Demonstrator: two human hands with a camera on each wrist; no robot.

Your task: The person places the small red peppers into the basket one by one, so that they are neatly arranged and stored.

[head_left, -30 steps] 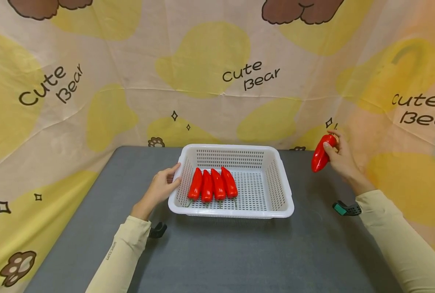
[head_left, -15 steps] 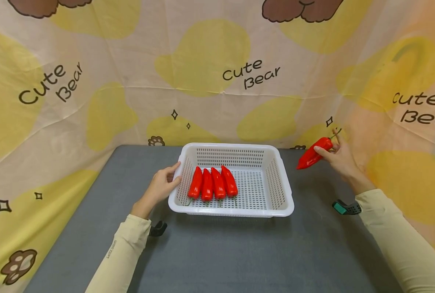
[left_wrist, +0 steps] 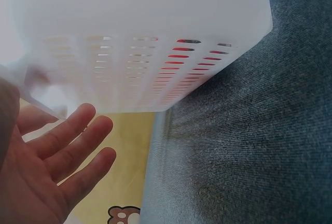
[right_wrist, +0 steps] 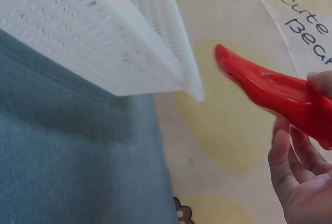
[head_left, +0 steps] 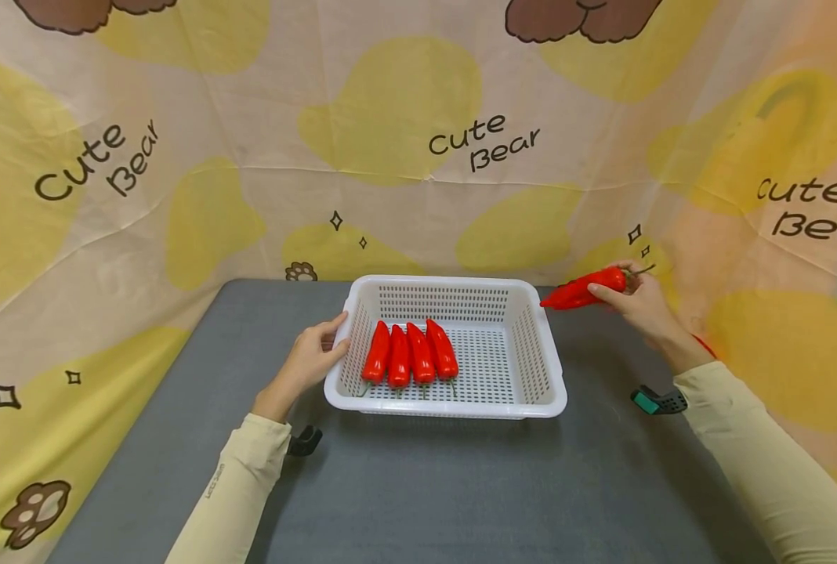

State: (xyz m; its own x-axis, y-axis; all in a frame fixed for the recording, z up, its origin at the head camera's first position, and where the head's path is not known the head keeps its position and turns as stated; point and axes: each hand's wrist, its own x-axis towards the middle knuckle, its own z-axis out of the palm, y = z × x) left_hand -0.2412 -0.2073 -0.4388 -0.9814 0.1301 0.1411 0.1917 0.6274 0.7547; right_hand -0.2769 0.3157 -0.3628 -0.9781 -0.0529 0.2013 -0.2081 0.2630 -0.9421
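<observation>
In the head view a white slotted plastic basket (head_left: 447,410) stands on the grey table. Several red peppers (head_left: 421,354) lie side by side in its left half, stems toward the near rim. My left hand (head_left: 311,356) holds the basket's left rim; the left wrist view has its fingers (left_wrist: 72,156) spread outside the wall. At the right, my right hand (head_left: 644,309) grips another red pepper (head_left: 579,290) near its stem end, thumb on the near side. The held pepper lies nearly level, its tip at the basket's back right corner in the head view, pointing left.
Dark grey cloth covers the table (head_left: 418,493). Behind and at both sides hangs a printed curtain (head_left: 390,117) with yellow patches and bear lettering. A thin red sliver (head_left: 704,345) shows beside the right wrist.
The pepper in my right hand has turned from hanging steeply to nearly level, and its tip has moved left to the basket's corner. My left hand and the basket have stayed put.
</observation>
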